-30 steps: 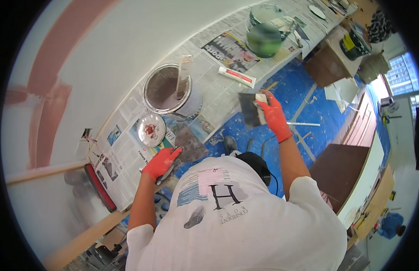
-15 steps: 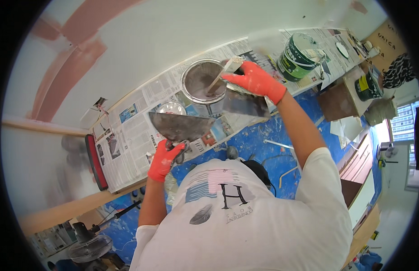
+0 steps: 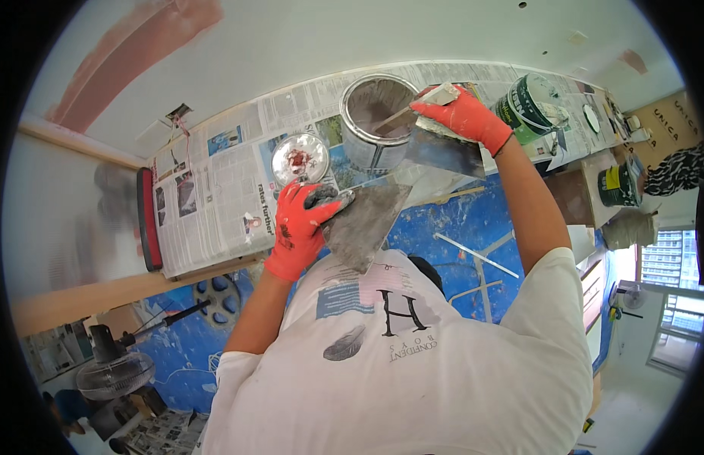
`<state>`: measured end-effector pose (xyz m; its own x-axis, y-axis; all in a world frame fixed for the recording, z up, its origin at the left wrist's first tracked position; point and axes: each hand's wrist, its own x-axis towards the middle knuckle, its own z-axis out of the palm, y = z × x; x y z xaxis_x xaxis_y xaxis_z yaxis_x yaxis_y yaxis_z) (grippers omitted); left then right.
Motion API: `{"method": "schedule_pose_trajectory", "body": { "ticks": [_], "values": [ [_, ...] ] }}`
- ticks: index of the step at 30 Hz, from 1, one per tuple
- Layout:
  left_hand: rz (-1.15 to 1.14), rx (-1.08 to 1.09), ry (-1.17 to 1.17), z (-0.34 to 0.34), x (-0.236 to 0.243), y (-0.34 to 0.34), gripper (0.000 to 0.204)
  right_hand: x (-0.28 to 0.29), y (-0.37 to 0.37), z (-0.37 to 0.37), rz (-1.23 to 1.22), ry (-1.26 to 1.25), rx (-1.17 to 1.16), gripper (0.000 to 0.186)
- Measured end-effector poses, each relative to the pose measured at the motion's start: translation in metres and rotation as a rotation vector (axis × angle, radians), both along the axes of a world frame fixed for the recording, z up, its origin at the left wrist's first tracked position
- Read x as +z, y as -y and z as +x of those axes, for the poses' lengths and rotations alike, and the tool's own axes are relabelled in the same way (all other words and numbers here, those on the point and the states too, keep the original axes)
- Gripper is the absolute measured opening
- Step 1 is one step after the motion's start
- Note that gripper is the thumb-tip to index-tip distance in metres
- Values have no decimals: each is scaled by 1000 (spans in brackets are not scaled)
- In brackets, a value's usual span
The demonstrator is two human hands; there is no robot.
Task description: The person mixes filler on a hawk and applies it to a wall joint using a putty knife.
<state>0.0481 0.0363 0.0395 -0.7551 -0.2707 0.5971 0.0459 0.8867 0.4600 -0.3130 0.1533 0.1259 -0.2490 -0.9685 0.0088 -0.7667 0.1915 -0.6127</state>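
"What is found at nine o'clock?"
"The gloved left hand (image 3: 295, 233). At its twelve a round lid (image 3: 310, 165) is placed; at its three a broad grey blade (image 3: 371, 227) is gripped. Some fingers are hidden, so their spread cannot be told."
"And at twelve?"
"An open can (image 3: 363, 157), into which a stick (image 3: 395, 121) is slanted. The stick is pinched, and a dark blade (image 3: 454, 158) held below, in the fingers of the gloved right hand (image 3: 469, 120), at one to two."
"Beyond, at two?"
"A green bucket (image 3: 517, 114) is seen."
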Motion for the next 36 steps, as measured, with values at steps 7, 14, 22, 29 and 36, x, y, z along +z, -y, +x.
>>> {"method": "schedule_pose_trajectory", "body": {
  "ticks": [7,14,22,29,36],
  "values": [
    [-2,24,33,0,-2,-2,46,-5,-7,5,-36,210,-110,37],
    [-48,72,41,5,-13,5,42,-15,-17,6,-82,338,-167,35],
    [425,300,432,74,-11,13,34,-22,-21,3,-93,236,-183,44],
    [813,671,1460,299,-84,-9,45,-17,-23,12,-169,322,-196,38],
    [877,160,1790,307,-228,-99,50,-1,8,18,-184,297,-265,37]
  ]
}}
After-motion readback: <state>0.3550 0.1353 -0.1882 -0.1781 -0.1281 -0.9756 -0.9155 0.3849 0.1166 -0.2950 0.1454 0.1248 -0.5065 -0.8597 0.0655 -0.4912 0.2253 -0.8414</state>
